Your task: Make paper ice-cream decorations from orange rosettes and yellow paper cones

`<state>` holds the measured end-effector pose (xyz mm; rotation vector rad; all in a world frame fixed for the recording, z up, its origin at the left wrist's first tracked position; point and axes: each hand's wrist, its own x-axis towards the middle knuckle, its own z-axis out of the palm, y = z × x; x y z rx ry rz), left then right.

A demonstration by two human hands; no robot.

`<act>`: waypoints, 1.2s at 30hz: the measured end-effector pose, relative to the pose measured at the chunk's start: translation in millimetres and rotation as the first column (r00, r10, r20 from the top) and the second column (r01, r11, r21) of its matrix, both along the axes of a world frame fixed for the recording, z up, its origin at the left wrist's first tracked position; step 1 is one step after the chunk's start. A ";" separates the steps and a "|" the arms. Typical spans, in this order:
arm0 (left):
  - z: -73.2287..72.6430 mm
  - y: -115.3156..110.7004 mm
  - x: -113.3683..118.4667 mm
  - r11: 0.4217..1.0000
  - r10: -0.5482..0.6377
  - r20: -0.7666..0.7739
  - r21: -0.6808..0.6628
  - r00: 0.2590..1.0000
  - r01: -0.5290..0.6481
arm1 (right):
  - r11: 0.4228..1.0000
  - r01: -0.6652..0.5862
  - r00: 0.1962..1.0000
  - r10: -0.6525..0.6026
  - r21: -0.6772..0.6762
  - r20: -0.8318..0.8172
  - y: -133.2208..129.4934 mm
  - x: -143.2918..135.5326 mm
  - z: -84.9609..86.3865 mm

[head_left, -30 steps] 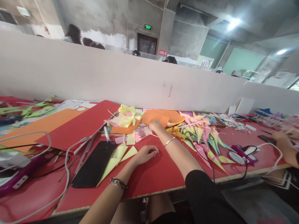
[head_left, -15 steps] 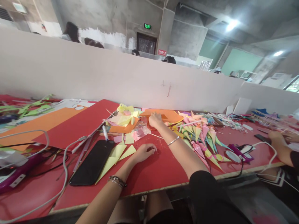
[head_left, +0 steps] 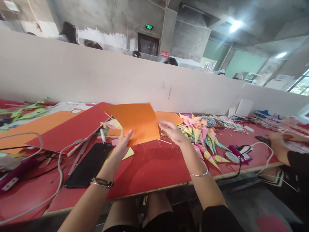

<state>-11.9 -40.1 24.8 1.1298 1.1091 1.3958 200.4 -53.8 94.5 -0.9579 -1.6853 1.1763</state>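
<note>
A sheet of orange paper (head_left: 140, 122) is raised off the table, slightly curved. My left hand (head_left: 123, 143) grips its lower left edge, thumb on the near face and the other fingers partly behind the sheet. At the sheet's right edge is my right hand (head_left: 175, 130), fingers stretched out and apart; whether the fingertips touch the paper I cannot tell. Another orange sheet (head_left: 170, 117) lies behind, against the partition. Many pastel paper cones (head_left: 205, 138) are piled right of my right hand. A thin stick (head_left: 165, 141) lies on the red tabletop (head_left: 154, 167).
A black phone (head_left: 88, 166), a white marker (head_left: 103, 136) and a large red sheet (head_left: 70, 129) are on the left. White cables (head_left: 60, 167) cross the table's left part. A white partition (head_left: 108, 77) runs behind. At the far right, a co-worker's hand (head_left: 277, 140) rests near a dark phone.
The orange paper is now lifted and in my left hand, which has moved left and up. My right hand has drawn back toward me and to the right, its fingers spread.
</note>
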 end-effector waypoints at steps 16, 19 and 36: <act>-1.0 -26.1 0.4 0.969 0.246 0.048 -0.020 0.968 -0.246 | 0.994 0.100 0.994 -0.097 -0.042 0.050 -27.5 -8.0 -32.5; 0.3 -29.5 -1.0 0.969 0.247 0.066 -0.017 0.967 -0.246 | 0.995 0.103 0.994 -0.103 0.007 0.037 -29.1 -9.4 -34.3; 1.8 -44.9 -15.8 0.969 0.231 -0.182 0.134 0.956 -0.209 | 0.879 0.276 0.929 -0.348 0.389 0.127 -52.6 12.8 -36.9</act>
